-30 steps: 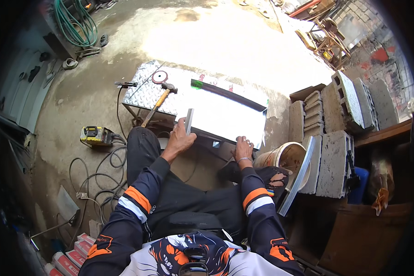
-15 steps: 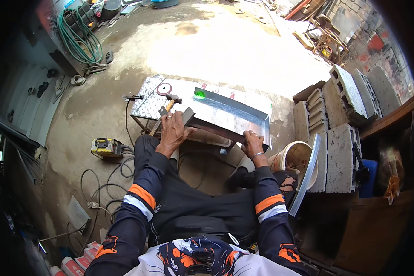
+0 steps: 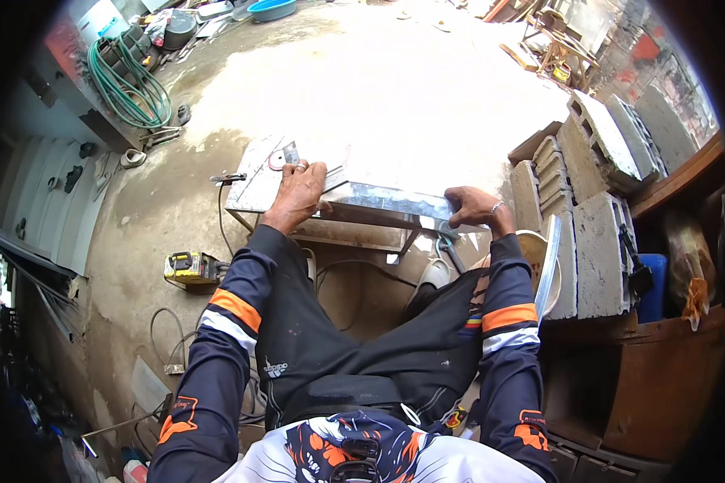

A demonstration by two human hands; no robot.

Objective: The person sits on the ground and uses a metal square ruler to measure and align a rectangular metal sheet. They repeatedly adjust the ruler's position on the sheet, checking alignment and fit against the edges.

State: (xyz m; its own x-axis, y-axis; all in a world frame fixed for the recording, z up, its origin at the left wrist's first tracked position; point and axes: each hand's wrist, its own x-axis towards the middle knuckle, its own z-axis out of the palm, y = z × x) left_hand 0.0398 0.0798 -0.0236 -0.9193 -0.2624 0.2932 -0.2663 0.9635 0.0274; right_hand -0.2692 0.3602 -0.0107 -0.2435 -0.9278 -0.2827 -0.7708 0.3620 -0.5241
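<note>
On the low metal-topped bench (image 3: 254,173) in front of me lies a long, folded sheet-metal piece (image 3: 395,198), its near side facing me. My left hand (image 3: 298,193) is closed around a short grey metal bar (image 3: 336,179) beside the piece's left end. Most of the bar is hidden under the fingers. At the right end, my right hand (image 3: 474,208) grips the sheet-metal piece with fingers curled over its edge. A round reddish disc (image 3: 278,159) lies just beyond my left hand. Glare washes out much of the bench top.
A clamp (image 3: 229,178) with a cable sits at the bench's left edge. A yellow machine (image 3: 192,267) with cables stands on the floor at left. Concrete blocks (image 3: 600,241) and a bucket (image 3: 532,241) are at right. A grey-blue tool (image 3: 451,251) is near my shoe (image 3: 435,274).
The sheet-metal piece has been tipped, so its open inside no longer faces up. My right hand has moved right and up. The hammer seen behind my left hand is now out of sight.
</note>
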